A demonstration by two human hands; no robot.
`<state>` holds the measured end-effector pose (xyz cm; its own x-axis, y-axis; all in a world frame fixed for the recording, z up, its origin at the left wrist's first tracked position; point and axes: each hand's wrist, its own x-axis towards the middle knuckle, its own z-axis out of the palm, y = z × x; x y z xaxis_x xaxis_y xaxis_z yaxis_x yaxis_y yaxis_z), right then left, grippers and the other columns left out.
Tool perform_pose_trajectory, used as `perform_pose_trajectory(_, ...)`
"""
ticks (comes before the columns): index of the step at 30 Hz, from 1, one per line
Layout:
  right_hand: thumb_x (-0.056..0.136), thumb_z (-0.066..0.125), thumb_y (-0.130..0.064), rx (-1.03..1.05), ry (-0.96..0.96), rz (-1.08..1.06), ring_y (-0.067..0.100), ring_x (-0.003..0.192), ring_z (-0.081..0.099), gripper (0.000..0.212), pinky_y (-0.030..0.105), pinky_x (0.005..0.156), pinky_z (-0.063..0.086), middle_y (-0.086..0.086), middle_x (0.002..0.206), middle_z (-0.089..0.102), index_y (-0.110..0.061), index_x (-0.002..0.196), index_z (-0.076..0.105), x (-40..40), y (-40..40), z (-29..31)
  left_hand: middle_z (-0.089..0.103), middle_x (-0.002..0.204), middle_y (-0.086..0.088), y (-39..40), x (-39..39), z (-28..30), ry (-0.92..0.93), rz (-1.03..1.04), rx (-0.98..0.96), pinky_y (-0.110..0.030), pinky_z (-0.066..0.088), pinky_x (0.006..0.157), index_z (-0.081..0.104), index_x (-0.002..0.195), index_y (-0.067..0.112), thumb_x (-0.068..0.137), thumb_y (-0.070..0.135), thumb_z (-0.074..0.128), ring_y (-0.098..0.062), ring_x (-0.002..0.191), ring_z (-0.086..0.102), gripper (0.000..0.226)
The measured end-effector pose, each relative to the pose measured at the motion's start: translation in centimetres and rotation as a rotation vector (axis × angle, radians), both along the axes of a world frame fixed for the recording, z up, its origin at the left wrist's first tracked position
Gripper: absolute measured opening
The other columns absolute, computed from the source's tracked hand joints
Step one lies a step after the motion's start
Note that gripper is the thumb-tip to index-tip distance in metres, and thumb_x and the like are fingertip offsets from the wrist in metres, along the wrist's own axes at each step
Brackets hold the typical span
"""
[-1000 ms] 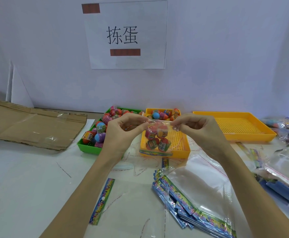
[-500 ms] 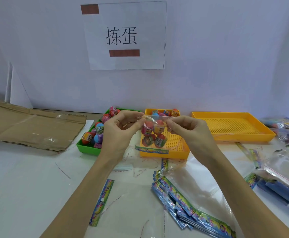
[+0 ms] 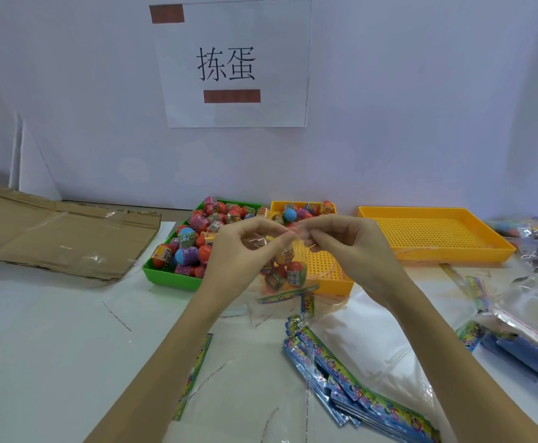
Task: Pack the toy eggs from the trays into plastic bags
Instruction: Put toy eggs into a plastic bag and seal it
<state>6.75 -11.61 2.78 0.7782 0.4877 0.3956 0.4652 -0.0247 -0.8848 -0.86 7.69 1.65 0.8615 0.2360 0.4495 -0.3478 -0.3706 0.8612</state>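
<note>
A clear plastic bag with several toy eggs in it hangs in the air in front of the middle trays. My left hand and my right hand both pinch its top edge, fingertips almost touching. Behind my left hand a green tray is heaped with colourful toy eggs. A small yellow tray behind the bag holds several eggs at its far end.
A large perforated yellow tray stands at the right with nothing in it. Stacks of flat bags with blue printed headers lie in front. Filled bags sit at far right, flattened cardboard at left. A paper sign hangs on the wall.
My hands have moved closer together along the bag's top edge. The bag with the eggs hangs slightly lower and nearer to me.
</note>
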Motion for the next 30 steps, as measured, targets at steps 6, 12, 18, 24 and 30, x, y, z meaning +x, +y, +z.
perform_pose_trajectory(6,0.095,0.07,-0.006,0.096,0.041,-0.085,0.013,0.087,0.078,0.019,0.02,0.072,0.06,-0.003,0.09,0.081,-0.011,0.113,0.076,-0.2,0.0,0.1,0.075,0.124,0.01,1.0,-0.2,0.2,0.144,-0.209,-0.136,-0.04,0.06,0.096,0.084,0.105,0.025,0.082,0.038,0.084,-0.013,0.113,0.073,0.026)
perform_pose_trajectory(12,0.091,0.076,-0.015,0.006,-0.003,-0.129,0.015,0.075,0.078,0.011,0.024,0.066,0.061,0.0,0.08,0.08,-0.009,0.1,0.075,-0.5,0.2,0.1,0.08,0.107,0.006,0.4,0.0,0.0,0.054,-0.126,-0.047,-0.035,0.061,0.092,0.084,0.104,0.018,0.089,0.026,0.081,-0.011,0.106,0.074,0.016)
perform_pose_trajectory(18,0.09,0.079,-0.016,-0.144,-0.029,-0.296,0.011,0.07,0.074,0.004,0.03,0.068,0.062,-0.003,0.074,0.077,-0.017,0.087,0.077,1.1,-1.4,-0.4,0.08,0.091,0.009,0.5,0.1,-0.2,0.113,-0.002,0.045,-0.038,0.062,0.074,0.084,0.095,0.023,0.088,0.027,0.083,-0.018,0.079,0.074,0.009)
perform_pose_trajectory(24,0.096,0.071,-0.01,-0.389,-0.109,-0.411,0.001,0.076,0.069,0.015,0.012,0.071,0.052,-0.005,0.084,0.076,-0.022,0.094,0.078,2.1,-2.0,-1.5,0.078,0.1,0.007,0.5,0.3,-0.5,0.286,0.087,0.21,-0.036,0.059,0.093,0.074,0.127,0.018,0.085,0.043,0.082,-0.009,0.093,0.072,0.05)
perform_pose_trajectory(30,0.099,0.067,-0.017,-0.478,-0.242,-0.279,-0.004,0.089,0.064,0.016,0.004,0.069,0.045,-0.013,0.097,0.074,-0.025,0.103,0.081,0.7,-0.5,-1.0,0.066,0.124,0.013,0.5,0.0,0.1,0.296,0.059,0.298,-0.034,0.061,0.084,0.082,0.106,0.018,0.088,0.041,0.08,-0.011,0.093,0.07,0.029)
